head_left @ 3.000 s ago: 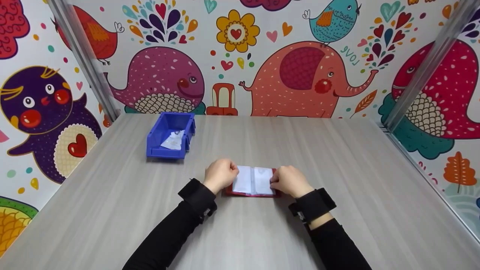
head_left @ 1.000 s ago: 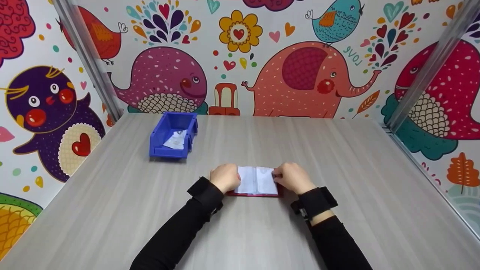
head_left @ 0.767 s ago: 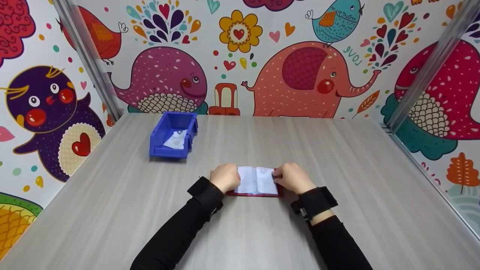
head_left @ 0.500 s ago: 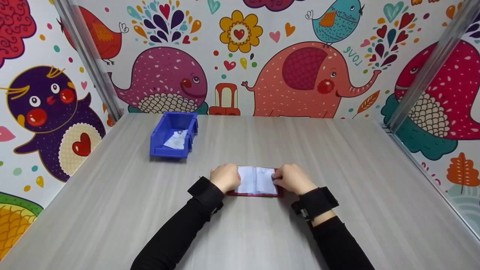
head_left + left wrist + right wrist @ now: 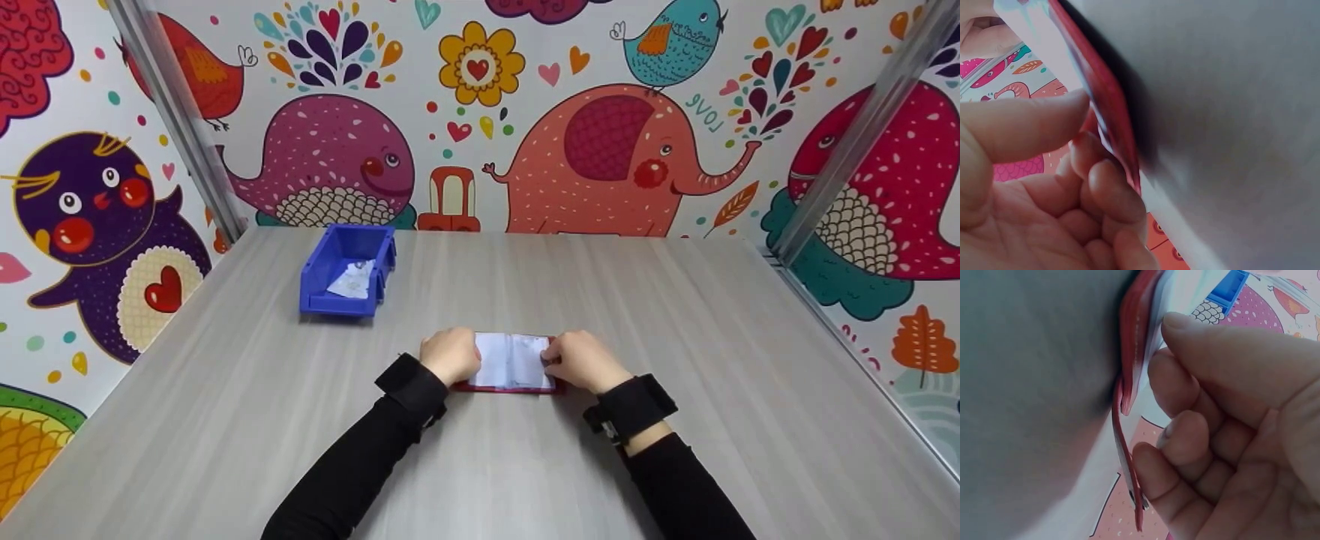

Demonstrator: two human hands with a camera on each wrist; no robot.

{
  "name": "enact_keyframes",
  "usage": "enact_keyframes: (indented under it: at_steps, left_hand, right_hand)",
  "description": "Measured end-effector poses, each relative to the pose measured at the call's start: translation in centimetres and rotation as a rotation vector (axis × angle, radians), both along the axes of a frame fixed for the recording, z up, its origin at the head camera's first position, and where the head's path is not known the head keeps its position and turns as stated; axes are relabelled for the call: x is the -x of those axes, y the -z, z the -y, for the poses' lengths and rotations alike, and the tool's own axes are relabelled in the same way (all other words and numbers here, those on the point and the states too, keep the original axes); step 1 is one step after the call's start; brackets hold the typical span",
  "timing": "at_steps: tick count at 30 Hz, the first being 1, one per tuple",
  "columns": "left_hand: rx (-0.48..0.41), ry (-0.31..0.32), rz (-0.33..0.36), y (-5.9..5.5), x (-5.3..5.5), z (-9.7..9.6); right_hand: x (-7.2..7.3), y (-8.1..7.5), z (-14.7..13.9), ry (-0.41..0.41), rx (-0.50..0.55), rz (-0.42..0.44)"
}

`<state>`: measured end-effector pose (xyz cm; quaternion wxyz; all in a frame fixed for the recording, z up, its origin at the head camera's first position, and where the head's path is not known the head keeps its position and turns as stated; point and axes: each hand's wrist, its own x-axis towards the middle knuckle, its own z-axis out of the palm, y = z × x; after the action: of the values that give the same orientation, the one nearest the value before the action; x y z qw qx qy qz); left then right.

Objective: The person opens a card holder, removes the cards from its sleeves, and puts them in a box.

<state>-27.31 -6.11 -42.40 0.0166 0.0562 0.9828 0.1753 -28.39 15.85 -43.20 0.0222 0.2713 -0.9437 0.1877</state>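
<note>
While cartoon-animal walls (image 5: 405,67) border the pale wood-grain worktop (image 5: 525,465), an open red booklet (image 5: 510,361) spreads near its middle — left hand's grip (image 5: 451,355) pinching one edge, right hand's grip (image 5: 586,360) pinching pages opposite.

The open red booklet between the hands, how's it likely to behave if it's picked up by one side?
The red booklet would probably fold at the middle, since a crease divides its white pages. Those look thin, so they'd likely flop. The red strap beside the right hand might dangle, as it sticks out.
</note>
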Motion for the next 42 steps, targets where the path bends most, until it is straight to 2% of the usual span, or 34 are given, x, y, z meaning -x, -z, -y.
enact_keyframes:
  at_steps: [18,24,29,34,38,42]
  left_hand:
    - [-0.001,-0.016,0.004,0.2,0.2,0.1]
    - [-0.005,-0.007,-0.019,0.1,0.0,0.1]
    - [-0.048,0.028,-0.087,-0.2,-0.2,0.1]
    - [-0.115,0.093,-0.169,-0.5,-0.5,-0.4]
    - [-0.144,0.163,-0.278,-0.6,-0.9,-1.2]
    - [-0.134,0.239,-0.364,-0.6,-1.6,-2.2]
  right_hand:
    - [-0.3,-0.1,0.7,-0.073,-0.019,-0.045]
    - [-0.3,-0.2,0.9,-0.063,-0.016,-0.044]
    - [-0.3,-0.1,0.9,-0.053,-0.023,-0.039]
    - [-0.3,-0.1,0.9,-0.054,-0.029,-0.052]
    - [-0.3,0.0,0.8,-0.056,-0.021,-0.071]
    - [-0.3,0.1,0.8,-0.055,-0.011,-0.081]
